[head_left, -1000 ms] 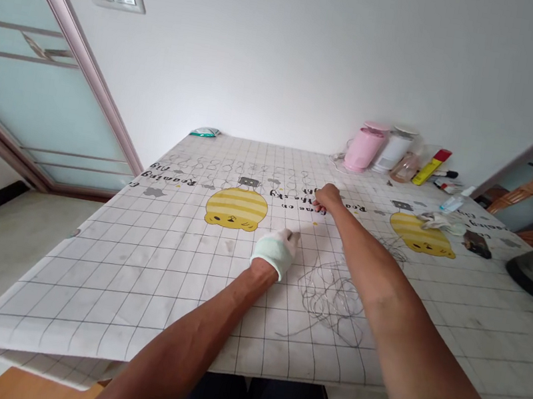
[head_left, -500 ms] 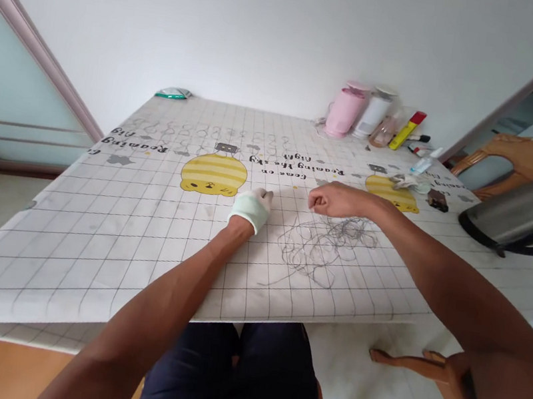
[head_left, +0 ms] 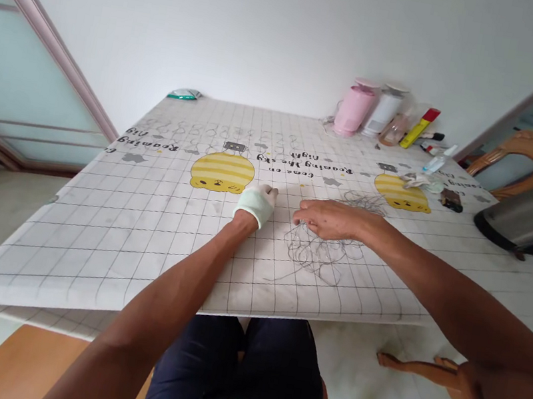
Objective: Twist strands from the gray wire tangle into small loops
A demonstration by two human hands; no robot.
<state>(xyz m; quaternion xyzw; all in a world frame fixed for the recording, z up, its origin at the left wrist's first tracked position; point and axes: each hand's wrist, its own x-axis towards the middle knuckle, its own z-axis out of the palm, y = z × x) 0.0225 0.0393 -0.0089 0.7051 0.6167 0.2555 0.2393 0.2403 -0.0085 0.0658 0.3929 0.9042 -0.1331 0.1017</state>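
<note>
A loose tangle of thin dark wire or thread (head_left: 315, 258) lies on the white checked tablecloth (head_left: 141, 227), partly under my right hand (head_left: 324, 219). That hand is bare, its fingers curled and pinched together at the tangle's upper left side; what they hold is too small to make out. My left hand (head_left: 259, 202) wears a pale glove and rests on the cloth just left of the tangle. Its fingers are closed, and anything between them is too fine to see. Faint loops (head_left: 211, 130) of similar thread run in a row along the far part of the cloth.
A steel kettle (head_left: 532, 214) stands at the right. Behind are a pink device (head_left: 355, 109), a white one (head_left: 384, 112), a yellow-red tube (head_left: 419, 128), a small bottle (head_left: 438, 161) and a dark small block (head_left: 451, 200). A green packet (head_left: 184, 94) lies far left.
My right hand has moved slightly left and down over the tangle, its fingers less tightly curled. Part of the thread now shows beyond the hand. The view has shifted slightly.
</note>
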